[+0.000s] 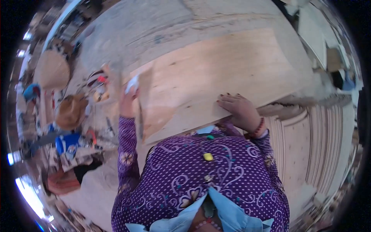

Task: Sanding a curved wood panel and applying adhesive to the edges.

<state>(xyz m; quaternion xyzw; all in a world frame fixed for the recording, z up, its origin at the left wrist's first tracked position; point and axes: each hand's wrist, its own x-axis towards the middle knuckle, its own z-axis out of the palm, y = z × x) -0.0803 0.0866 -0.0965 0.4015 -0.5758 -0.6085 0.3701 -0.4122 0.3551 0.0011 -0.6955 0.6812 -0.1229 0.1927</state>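
Observation:
A wide plywood panel (226, 69) lies before me, its near edge close to my shirt. At its left end, my left hand (130, 98) grips a small whitish object (132, 83), too blurred to identify. That hand is by the panel's left edge. My right hand (242, 111) lies palm down over the near edge, its fingers spread slightly on the wood and holding nothing; its thumb is hidden. A paler patch (162, 116) covers the panel's near left corner.
Stacked boards (324, 145) stand to my right. On the left are a brown rounded object (71, 111), a blue item (68, 143), a red curved object (92, 136) and a round-topped stool (53, 69). Dusty concrete floor (139, 32) stretches beyond the panel.

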